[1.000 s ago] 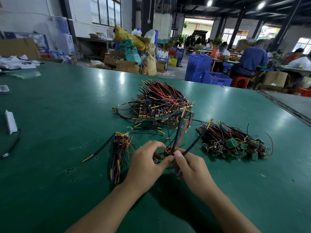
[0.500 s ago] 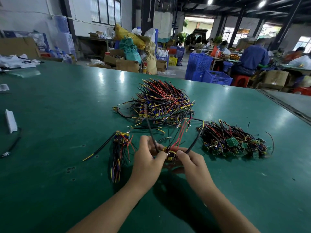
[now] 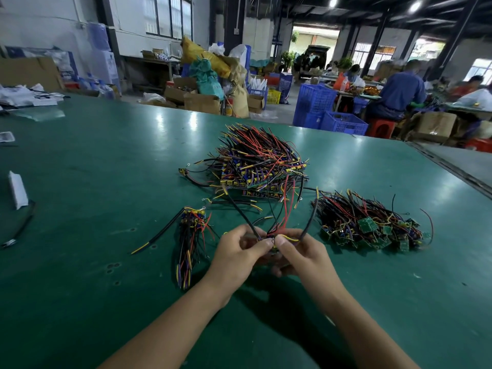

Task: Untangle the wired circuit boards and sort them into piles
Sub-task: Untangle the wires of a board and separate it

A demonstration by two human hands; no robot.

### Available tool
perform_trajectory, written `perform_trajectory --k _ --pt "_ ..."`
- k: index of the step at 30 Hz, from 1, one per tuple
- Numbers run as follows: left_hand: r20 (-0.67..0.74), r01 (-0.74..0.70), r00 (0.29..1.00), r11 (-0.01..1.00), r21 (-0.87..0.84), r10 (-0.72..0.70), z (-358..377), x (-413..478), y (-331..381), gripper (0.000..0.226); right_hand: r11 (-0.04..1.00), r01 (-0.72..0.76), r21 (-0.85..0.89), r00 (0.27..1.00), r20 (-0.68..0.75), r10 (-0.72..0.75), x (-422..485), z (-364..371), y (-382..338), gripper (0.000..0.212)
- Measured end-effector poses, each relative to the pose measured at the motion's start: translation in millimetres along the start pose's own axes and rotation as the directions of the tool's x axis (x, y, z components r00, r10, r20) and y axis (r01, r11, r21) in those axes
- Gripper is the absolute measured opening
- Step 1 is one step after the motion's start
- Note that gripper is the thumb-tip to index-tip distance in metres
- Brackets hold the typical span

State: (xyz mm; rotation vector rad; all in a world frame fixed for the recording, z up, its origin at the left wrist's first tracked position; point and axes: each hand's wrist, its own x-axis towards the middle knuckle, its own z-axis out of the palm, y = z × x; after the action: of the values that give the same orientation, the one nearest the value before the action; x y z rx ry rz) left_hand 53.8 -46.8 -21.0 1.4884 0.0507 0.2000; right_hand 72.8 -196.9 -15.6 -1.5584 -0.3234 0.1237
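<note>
My left hand [image 3: 238, 253] and my right hand [image 3: 302, 253] meet at the table's middle front, both pinching a small wired circuit board [image 3: 271, 239] whose black, red and yellow wires fan upward. The board itself is mostly hidden by my fingers. Behind it lies a large tangled heap of wired boards [image 3: 262, 162]. A looser pile with green boards showing [image 3: 370, 225] sits to the right. A small aligned bundle of boards and wires [image 3: 191, 235] lies to the left of my left hand.
The green table [image 3: 93, 169] carries a white block with a black cable [image 3: 17, 190] at the left edge and papers [image 3: 26, 97] at the far left. Beyond the table stand blue crates [image 3: 327, 113], cardboard boxes and seated workers at the right.
My hands have stayed together on the same board. Its wires have spread apart, one black wire swinging left and another right, and the hands have shifted slightly.
</note>
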Motion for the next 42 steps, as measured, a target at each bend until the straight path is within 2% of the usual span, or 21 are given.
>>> perform_trajectory --k 3,7,9,10,13,16,19,24,28,34,40,42 --pt "0.000 -0.034 0.999 0.999 0.034 0.034 2 -1 -2 0.005 1.000 -0.003 -0.027 1.000 0.011 0.003 0 3 2 0.018" --pt "-0.019 -0.061 0.998 0.998 0.023 0.062 3 0 -3 0.012 0.993 -0.082 0.080 0.996 -0.033 0.085 2 3 4 0.035" --pt "-0.027 -0.054 0.998 0.998 0.012 0.055 2 1 -3 0.009 0.991 -0.100 0.088 0.995 -0.016 0.102 3 2 4 0.036" --pt "-0.026 -0.047 0.999 0.999 0.011 0.047 2 1 -4 0.007 0.992 -0.095 0.081 0.995 -0.004 0.096 3 1 5 0.033" --pt "0.000 -0.031 1.000 1.000 0.000 0.031 2 1 -4 0.020 0.999 -0.034 0.036 0.999 0.023 0.033 3 -1 5 0.022" --pt "0.032 -0.003 0.999 1.000 0.003 0.003 2 0 -1 0.017 0.998 0.052 -0.031 0.998 0.040 -0.051 0 1 3 0.031" --pt "0.086 0.110 0.991 0.988 -0.110 -0.101 0 1 3 0.016 0.996 0.091 -0.022 0.995 0.029 -0.091 -3 3 0 0.033" --pt "0.110 0.160 0.984 0.974 -0.160 -0.143 0 1 2 0.018 0.998 0.058 0.000 0.997 0.045 -0.058 -2 2 -2 0.033" --pt "0.089 0.111 0.991 0.980 -0.167 -0.097 3 1 -1 0.007 0.999 0.043 -0.022 0.999 -0.002 -0.043 0 2 0 0.021" --pt "0.080 0.078 0.994 0.990 -0.115 -0.069 4 0 0 0.011 1.000 0.001 0.009 1.000 -0.030 -0.001 2 -3 -1 0.009" --pt "0.120 0.147 0.985 0.972 -0.183 -0.127 3 -3 4 0.004 0.997 -0.020 0.075 1.000 0.002 0.020 2 -5 -6 0.019" --pt "0.142 0.167 0.979 0.970 -0.178 -0.143 2 -3 5 0.016 0.996 -0.025 0.088 1.000 0.011 0.024 1 -5 -6 0.018"
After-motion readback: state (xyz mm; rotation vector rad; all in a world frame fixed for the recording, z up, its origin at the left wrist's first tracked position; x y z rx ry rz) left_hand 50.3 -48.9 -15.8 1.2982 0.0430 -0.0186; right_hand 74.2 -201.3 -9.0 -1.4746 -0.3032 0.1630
